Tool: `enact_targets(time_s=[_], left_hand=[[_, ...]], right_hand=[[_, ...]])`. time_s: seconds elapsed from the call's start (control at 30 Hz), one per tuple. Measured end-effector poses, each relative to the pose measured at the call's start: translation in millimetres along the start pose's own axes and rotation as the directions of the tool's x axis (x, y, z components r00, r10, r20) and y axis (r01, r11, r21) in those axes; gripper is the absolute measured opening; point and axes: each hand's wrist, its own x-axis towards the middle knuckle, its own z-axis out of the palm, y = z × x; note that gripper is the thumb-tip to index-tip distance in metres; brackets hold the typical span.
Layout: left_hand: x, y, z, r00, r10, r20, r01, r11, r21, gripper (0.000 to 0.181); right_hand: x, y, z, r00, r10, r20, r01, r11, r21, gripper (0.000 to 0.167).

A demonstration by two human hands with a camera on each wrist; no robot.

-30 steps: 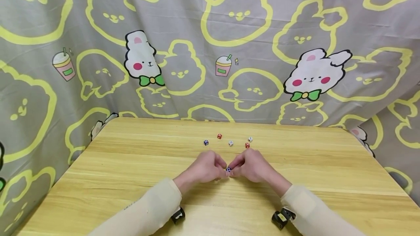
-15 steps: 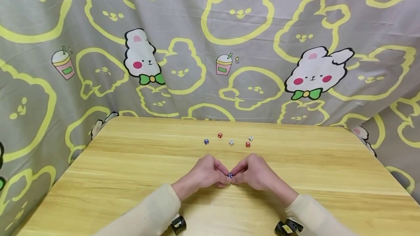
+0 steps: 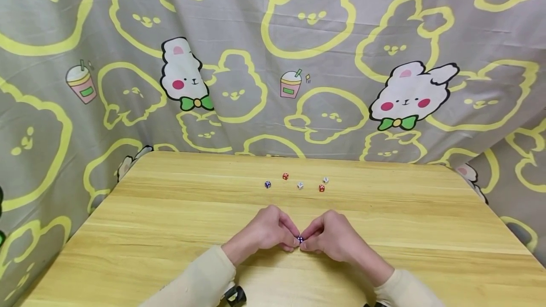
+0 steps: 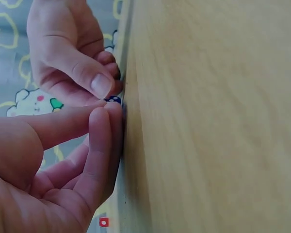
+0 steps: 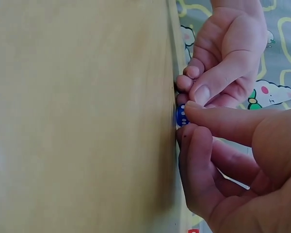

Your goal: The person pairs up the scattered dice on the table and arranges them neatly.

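A blue die with white dots [image 3: 300, 239] sits between the fingertips of both hands, low over the wooden table [image 3: 179, 217]. My left hand [image 3: 269, 229] pinches it from the left with thumb and fingers. From the right, my right hand [image 3: 332, 236] pinches the same die. In the right wrist view the die [image 5: 182, 115] shows between the right thumb and fingertips, close to the tabletop. The left wrist view shows only a small part of the die [image 4: 114, 99], the rest being covered by fingers. Whether it touches the table I cannot tell.
Beyond the hands lie a blue die [image 3: 268, 185], a red die [image 3: 285, 176], a white die [image 3: 300, 185], a second red die [image 3: 322, 188] and a second white die [image 3: 325, 180]. A patterned curtain [image 3: 239, 146] hangs behind the table's far edge.
Both hands have moved with the blue die toward the front of the table, away from the other dice. Those dice lie where they were.
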Motion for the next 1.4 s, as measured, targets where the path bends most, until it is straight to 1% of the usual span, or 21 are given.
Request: enact_targets(time_s=[0.17, 0.4, 0.63, 0.73, 0.97, 1.2, 1.4], left_hand=[[-0.9, -0.9, 0.8, 1.000, 0.019, 0.020, -0.019, 1.000, 0.002, 0.009], [0.9, -1.7, 0.2, 0.999, 0.033, 0.024, -0.034, 0.999, 0.028, 0.009], [1.3, -2.2, -3.9, 0.998, 0.056, 0.002, -0.056, 0.995, 0.086, 0.009], [0.9, -2.8, -5.0, 0.998, 0.060, 0.000, -0.060, 0.993, 0.098, 0.009], [2.7, -1.4, -2.3, 0.998, 0.054, 0.014, -0.055, 0.995, 0.079, 0.011], [3.0, -0.6, -1.1, 0.998, 0.056, 0.008, -0.057, 0.994, 0.093, 0.012], [1.9, -0.2, -0.3, 0.998, 0.060, 0.004, -0.060, 0.994, 0.096, 0.012]], right_hand=[[-2.5, 0.5, 1.1, 1.000, 0.013, 0.002, -0.013, 1.000, 0.022, 0.011], [-0.8, 1.8, 1.1, 1.000, 0.017, -0.006, -0.017, 0.999, 0.038, 0.012], [2.7, 0.6, 2.7, 1.000, 0.026, -0.016, -0.026, 0.999, 0.031, 0.013], [3.8, 0.3, 3.2, 1.000, 0.026, -0.014, -0.026, 0.999, 0.036, 0.013], [2.3, 2.7, 2.0, 0.998, 0.050, -0.033, -0.049, 0.998, 0.032, 0.014], [3.1, 2.8, 2.4, 0.999, 0.029, -0.024, -0.028, 0.999, 0.039, 0.014], [2.1, 2.3, 3.2, 0.999, 0.033, -0.028, -0.033, 0.999, 0.027, 0.014]])
